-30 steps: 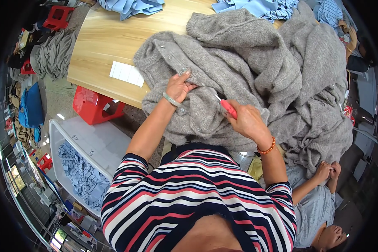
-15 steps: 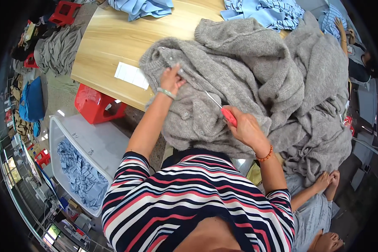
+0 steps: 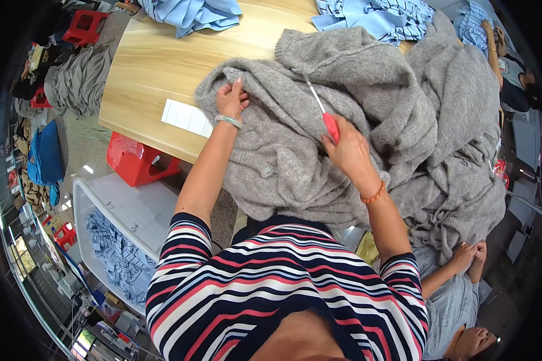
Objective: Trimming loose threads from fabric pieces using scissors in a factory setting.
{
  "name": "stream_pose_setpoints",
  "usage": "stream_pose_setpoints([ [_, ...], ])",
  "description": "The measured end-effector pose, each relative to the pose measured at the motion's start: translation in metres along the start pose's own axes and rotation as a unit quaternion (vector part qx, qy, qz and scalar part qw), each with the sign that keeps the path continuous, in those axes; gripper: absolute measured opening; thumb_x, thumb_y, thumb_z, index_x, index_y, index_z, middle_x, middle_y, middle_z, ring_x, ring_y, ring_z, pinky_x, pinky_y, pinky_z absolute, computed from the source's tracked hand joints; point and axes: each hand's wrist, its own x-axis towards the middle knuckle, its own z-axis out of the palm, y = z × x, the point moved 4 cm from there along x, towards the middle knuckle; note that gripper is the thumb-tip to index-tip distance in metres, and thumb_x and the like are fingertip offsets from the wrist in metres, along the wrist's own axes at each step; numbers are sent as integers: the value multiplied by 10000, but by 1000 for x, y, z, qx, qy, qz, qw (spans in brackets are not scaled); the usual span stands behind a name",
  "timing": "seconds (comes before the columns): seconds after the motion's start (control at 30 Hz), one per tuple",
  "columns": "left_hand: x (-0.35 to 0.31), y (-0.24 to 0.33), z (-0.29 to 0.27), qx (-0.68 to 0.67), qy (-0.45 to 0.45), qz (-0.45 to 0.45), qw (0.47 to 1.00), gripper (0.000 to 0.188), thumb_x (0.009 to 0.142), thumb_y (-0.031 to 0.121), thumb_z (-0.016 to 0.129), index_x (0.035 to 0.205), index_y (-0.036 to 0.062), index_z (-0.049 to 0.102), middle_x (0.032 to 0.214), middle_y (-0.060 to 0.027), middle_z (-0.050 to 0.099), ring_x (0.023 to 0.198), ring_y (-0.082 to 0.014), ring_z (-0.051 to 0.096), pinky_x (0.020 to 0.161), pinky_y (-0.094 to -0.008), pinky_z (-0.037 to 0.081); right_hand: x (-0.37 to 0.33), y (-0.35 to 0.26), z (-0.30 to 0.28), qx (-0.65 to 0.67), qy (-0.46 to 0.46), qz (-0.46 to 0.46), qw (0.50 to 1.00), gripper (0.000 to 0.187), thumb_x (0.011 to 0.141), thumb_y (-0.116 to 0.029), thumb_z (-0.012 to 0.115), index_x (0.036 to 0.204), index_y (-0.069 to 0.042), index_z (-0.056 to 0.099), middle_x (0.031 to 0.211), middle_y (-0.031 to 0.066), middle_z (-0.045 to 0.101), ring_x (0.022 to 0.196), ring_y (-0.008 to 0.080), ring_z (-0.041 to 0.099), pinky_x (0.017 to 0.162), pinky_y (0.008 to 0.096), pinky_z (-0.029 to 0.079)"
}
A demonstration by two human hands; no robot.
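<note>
A grey knitted garment (image 3: pixel 283 144) with small shiny buttons lies bunched in front of me. My left hand (image 3: pixel 232 99) is closed, thumb and fingers pinching the knit edge near a shiny button (image 3: pixel 232 71) at its far left end. My right hand (image 3: pixel 350 150) grips the red handle of a slim metal-bladed tool (image 3: pixel 330 127). Its tip points away from me, over the garment's far folds; whether it touches the knit I cannot tell. Another shiny button (image 3: pixel 267 172) shows nearer to me on the garment.
More grey knitwear (image 3: pixel 457 120) piles up on the right, by another person's hands (image 3: pixel 471 256). Blue fabric (image 3: pixel 193 15) lies on the wooden table (image 3: pixel 156 66), with a white paper strip (image 3: pixel 186 118) at its left edge. Left are a red stool (image 3: pixel 132 159) and a bin (image 3: pixel 153 207) of blue cloth.
My left hand has shifted up and left along the knit edge and now pinches it by the button. My right hand has raised the red-handled tool, its tip swinging away from my left hand.
</note>
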Motion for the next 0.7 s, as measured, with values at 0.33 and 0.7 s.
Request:
stream_pose_setpoints([
  [0.33,-15,30,-2,-49,-271,-21,961,279,834,76,635,1095,0,570,1038,-80,624,967,-169,590,794,-311,515,-8,3,-6,42,-56,40,997,451,789,-120,666,1209,-82,505,993,212,638,908,398,623,761,437,496],
  [0.7,-73,10,-193,485,-278,-61,827,437,807,185,670,1169,-26,547,963,-109,641,942,-205,615,868,-329,474,-78,10,-73,139,-129,-3,982,431,767,-21,659,1181,-85,556,947,129,636,849,252,620,771,324,478],
])
